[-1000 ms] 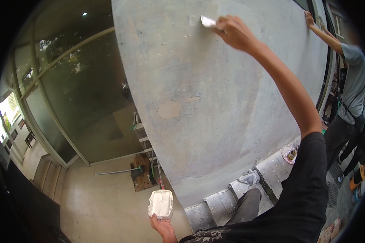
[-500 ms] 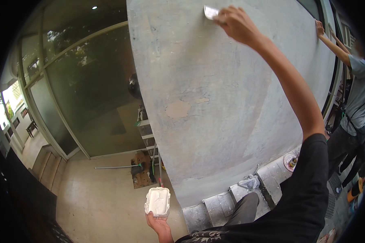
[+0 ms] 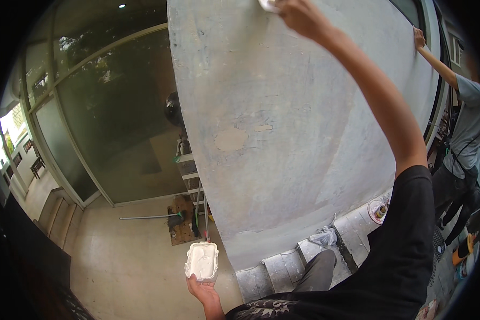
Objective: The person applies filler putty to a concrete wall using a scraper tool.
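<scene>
My right hand (image 3: 302, 17) is raised to the top of the picture, its fingers closed on a putty knife. The pale blade of the putty knife (image 3: 268, 5) is against or very near the grey-white wall (image 3: 282, 176); contact cannot be made out. Down low, my left hand (image 3: 201, 290) holds a white rectangular plastic tub (image 3: 189, 266) from beneath, thumb at its near side. White paste (image 3: 202, 260) lies in the tub. Mid-wall there is a bare beige patch (image 3: 231, 138) with cracked paint around it and a smaller patch (image 3: 263, 128) to its right.
At the right, another person (image 3: 466, 122) reaches a hand to the wall. Stone steps (image 3: 280, 274) run along the wall's foot, with a crumpled cloth (image 3: 324, 237) on them. Left stand a glass partition (image 3: 117, 117), a broom (image 3: 149, 217) and a ladder (image 3: 186, 168). Buckets (image 3: 462, 249) are at far right.
My right hand and the putty knife have moved up and slightly left, partly out of the picture. The tub remains in my left hand. The view has shifted slightly.
</scene>
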`<state>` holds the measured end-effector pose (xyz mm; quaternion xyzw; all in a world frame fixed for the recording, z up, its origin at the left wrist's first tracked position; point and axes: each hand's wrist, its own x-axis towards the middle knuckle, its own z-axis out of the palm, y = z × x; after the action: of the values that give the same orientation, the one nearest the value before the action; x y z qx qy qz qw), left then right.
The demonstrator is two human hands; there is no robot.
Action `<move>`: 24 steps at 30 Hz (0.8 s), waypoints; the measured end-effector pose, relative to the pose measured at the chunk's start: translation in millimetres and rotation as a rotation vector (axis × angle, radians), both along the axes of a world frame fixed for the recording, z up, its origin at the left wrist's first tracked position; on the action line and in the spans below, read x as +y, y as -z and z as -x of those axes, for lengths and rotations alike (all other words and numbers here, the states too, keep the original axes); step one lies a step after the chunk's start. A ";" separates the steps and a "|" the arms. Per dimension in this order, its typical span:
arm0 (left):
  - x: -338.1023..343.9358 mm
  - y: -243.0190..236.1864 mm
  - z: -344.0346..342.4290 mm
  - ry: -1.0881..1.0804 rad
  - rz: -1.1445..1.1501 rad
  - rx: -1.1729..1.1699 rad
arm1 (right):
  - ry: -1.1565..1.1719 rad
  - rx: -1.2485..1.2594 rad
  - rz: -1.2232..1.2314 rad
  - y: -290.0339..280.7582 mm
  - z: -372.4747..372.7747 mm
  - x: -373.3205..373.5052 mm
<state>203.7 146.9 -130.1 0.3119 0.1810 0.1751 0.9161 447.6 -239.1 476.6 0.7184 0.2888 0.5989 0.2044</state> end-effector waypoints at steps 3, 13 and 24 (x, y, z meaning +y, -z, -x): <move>4.9 -1.1 6.9 -0.038 0.004 0.022 | 0.002 -0.108 0.142 98.2 10.3 37.8; 7.6 -8.2 10.3 -0.002 -0.055 0.017 | -0.156 -0.144 -0.019 10.9 56.1 10.8; 5.6 3.9 11.6 -0.023 -0.006 0.052 | -0.002 -0.119 0.150 185.1 20.4 37.1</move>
<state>192.1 152.5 -134.0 0.3168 0.2077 0.1779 0.9082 427.1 -202.0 291.5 0.6637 0.3210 0.6177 0.2736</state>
